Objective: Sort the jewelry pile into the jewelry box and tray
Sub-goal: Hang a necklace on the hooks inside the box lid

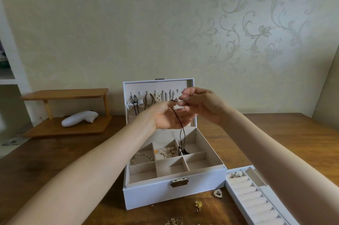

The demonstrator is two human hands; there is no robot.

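Together, left hand (168, 117) and right hand (203, 107) pinch a cord necklace (182, 131) above the jewelry box (161, 194).

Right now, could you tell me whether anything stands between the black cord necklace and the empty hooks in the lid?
The left hand and right hand hold the black cord necklace just before the bare right-end hooks; nothing visible lies between.

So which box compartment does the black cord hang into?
The middle row's right compartment: the black cord drops into it. Its neighbours hold chains; the front three look empty.
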